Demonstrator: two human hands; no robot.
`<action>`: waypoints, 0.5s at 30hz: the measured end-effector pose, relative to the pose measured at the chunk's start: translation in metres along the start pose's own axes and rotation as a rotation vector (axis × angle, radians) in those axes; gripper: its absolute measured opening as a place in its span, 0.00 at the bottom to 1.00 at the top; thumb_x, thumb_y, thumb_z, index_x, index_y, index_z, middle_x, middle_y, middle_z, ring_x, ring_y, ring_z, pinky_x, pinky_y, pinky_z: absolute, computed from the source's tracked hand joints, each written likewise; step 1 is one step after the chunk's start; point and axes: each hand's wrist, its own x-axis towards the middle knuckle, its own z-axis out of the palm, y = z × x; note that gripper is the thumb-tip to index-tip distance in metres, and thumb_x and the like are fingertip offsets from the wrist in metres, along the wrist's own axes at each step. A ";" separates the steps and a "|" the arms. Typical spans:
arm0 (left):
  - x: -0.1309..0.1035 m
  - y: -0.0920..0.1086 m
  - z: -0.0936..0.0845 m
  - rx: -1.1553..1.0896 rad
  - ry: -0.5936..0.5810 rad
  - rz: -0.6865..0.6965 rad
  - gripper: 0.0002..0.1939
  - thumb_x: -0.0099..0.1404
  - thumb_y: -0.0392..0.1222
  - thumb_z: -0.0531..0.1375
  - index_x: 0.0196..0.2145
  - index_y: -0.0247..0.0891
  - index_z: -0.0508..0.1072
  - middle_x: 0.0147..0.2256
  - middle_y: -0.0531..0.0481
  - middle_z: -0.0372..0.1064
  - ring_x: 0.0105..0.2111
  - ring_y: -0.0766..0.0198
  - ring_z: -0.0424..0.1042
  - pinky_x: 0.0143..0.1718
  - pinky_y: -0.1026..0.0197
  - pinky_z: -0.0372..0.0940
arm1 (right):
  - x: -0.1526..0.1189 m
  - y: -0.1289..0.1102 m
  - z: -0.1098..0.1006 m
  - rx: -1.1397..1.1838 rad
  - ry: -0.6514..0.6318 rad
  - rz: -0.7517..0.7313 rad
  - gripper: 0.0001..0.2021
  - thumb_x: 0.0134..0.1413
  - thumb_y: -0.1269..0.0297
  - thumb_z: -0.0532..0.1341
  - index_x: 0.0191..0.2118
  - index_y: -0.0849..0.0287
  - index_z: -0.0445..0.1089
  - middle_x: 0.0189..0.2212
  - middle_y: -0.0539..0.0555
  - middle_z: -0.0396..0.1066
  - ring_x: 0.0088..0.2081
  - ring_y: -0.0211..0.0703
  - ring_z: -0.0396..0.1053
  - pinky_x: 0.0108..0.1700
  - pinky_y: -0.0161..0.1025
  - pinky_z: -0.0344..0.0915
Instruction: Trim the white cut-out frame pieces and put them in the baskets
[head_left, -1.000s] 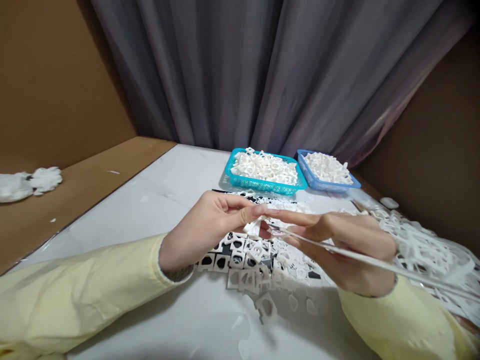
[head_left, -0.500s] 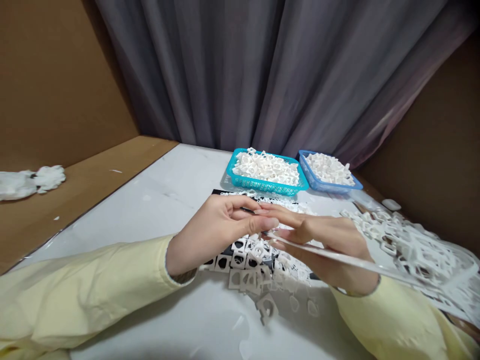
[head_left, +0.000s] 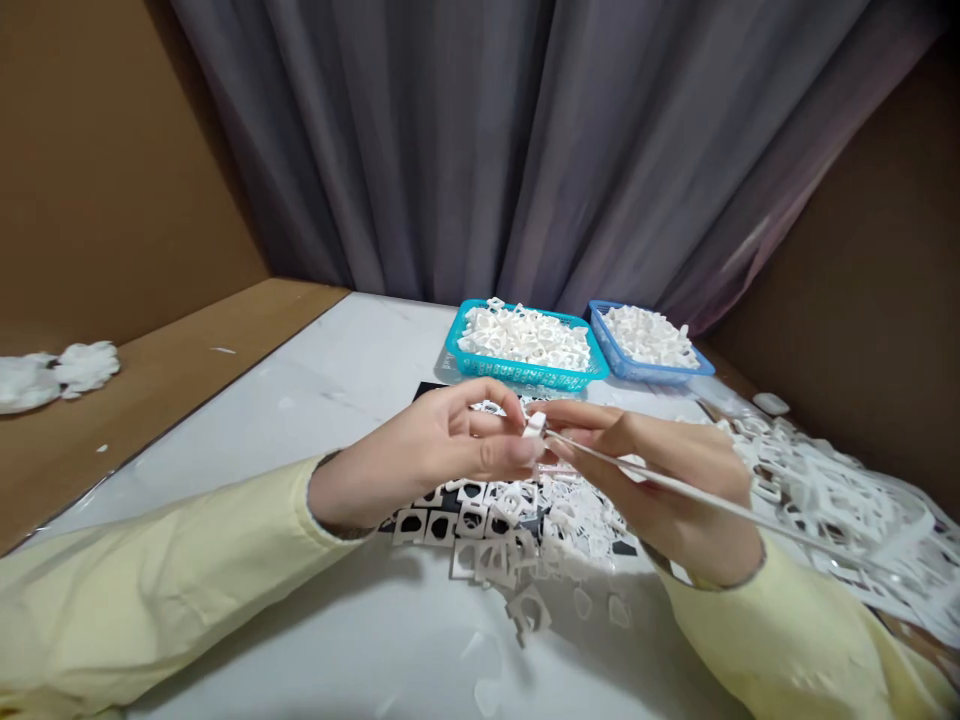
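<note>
My left hand [head_left: 442, 440] is closed in a pinch, its thumb and fingertips at a small white piece [head_left: 535, 425]. My right hand [head_left: 667, 470] is closed from the other side, its fingertips meeting the same spot. From between its fingers a thin white strip [head_left: 690, 490] runs to the right across the wrist; whether it joins the small piece cannot be made out. Below both hands lie several white square pieces with cut-out holes [head_left: 472, 520], spread over a black mat [head_left: 429, 388], some overlapping. The right fingertips are partly hidden.
Behind the hands stand a teal basket [head_left: 525, 375] and a blue basket [head_left: 660, 375], both heaped with small white pieces. A tangled pile of white cut-out frames [head_left: 832, 500] lies at the right. White fluffy material [head_left: 82, 368] rests on the brown ledge at the left.
The small white piece now shows between my fingertips, where my hands covered it before. My left thumb and index finger have spread a little around it. The strip appears thinner, turned edge-on.
</note>
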 end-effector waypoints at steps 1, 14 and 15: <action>0.000 0.000 0.000 -0.014 0.014 -0.018 0.09 0.59 0.40 0.61 0.36 0.38 0.64 0.36 0.49 0.75 0.39 0.63 0.73 0.43 0.59 0.64 | 0.000 -0.001 0.000 -0.009 -0.031 -0.007 0.07 0.53 0.76 0.59 0.28 0.58 0.66 0.42 0.53 0.74 0.37 0.37 0.75 0.35 0.30 0.72; 0.003 -0.005 -0.007 -0.005 0.100 -0.043 0.10 0.55 0.40 0.65 0.28 0.36 0.66 0.26 0.51 0.75 0.35 0.62 0.75 0.39 0.62 0.66 | 0.003 -0.009 -0.022 -0.198 0.114 0.042 0.07 0.48 0.70 0.65 0.24 0.57 0.67 0.28 0.50 0.77 0.30 0.41 0.76 0.26 0.31 0.72; 0.003 -0.005 -0.007 -0.014 0.099 -0.041 0.10 0.55 0.39 0.65 0.28 0.36 0.66 0.25 0.51 0.75 0.37 0.60 0.75 0.40 0.61 0.66 | 0.004 -0.010 -0.027 -0.241 0.165 0.062 0.06 0.48 0.68 0.65 0.25 0.56 0.69 0.26 0.50 0.77 0.27 0.41 0.75 0.24 0.32 0.71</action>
